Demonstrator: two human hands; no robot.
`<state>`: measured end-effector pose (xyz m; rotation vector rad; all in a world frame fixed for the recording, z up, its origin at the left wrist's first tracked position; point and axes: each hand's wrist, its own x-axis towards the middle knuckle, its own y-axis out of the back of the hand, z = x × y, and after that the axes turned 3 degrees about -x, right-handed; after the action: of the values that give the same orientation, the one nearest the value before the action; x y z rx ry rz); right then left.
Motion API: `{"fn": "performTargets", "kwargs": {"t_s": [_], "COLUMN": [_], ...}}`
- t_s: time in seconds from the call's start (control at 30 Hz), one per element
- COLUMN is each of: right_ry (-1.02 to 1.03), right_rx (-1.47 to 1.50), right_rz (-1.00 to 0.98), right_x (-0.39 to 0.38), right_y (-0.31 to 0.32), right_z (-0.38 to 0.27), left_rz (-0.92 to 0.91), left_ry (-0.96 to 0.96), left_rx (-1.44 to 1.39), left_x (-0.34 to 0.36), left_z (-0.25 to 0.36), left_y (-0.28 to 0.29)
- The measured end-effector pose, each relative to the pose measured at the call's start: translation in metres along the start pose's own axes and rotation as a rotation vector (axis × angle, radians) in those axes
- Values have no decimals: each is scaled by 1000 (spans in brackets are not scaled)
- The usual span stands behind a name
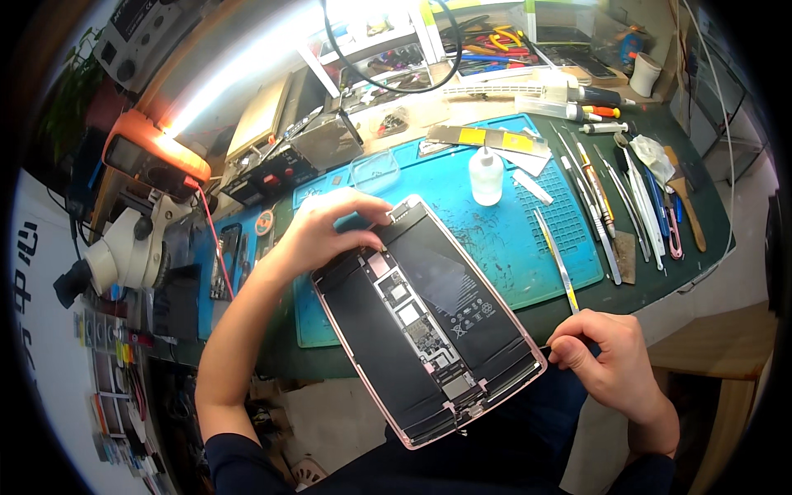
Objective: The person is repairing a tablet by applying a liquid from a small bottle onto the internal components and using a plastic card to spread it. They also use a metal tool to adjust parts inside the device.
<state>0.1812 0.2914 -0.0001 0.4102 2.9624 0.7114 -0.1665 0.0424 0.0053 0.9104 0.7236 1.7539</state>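
A tablet (355,322) with its back off, pink rim, black battery cells and narrow logic board (410,313) showing, is tilted over the desk's front edge. My left hand (326,235) grips its upper left end, thumb and forefinger bent at small parts along the top. Beside the lower right corner, my right hand (602,363) is closed in a pinch; what it holds is too small to make out. Tweezers (557,262) with a yellow strip extend from just behind that hand across the blue mat (503,256). A white dropper bottle (486,180) stands beyond the tablet.
Tweezers, picks and brushes (648,206) crowd the right. An orange multimeter (148,153) and a microscope (124,264) stand left. Behind are a metal device (293,157), a clear tray (375,172) and racks of tools (495,49) under a lamp.
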Motion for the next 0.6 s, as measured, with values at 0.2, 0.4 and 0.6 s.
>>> {"fn": "performTargets", "kwargs": {"t_s": [0.2,0.4,0.6], "right_ry": [-14,-3,-35], "right_rx": [-2,-38,-11], "right_rz": [33,39,70], "right_x": [-1,-2,-2], "right_y": [-5,-7,-11], "right_z": [-1,-1,-1], "left_rz": [38,24,-10], "left_ry": [16,107,91], "left_rx": [-85,-171,-131], "left_x": [1,2,7], "left_z": [-5,-1,4], "left_y": [-3,-5,0]}}
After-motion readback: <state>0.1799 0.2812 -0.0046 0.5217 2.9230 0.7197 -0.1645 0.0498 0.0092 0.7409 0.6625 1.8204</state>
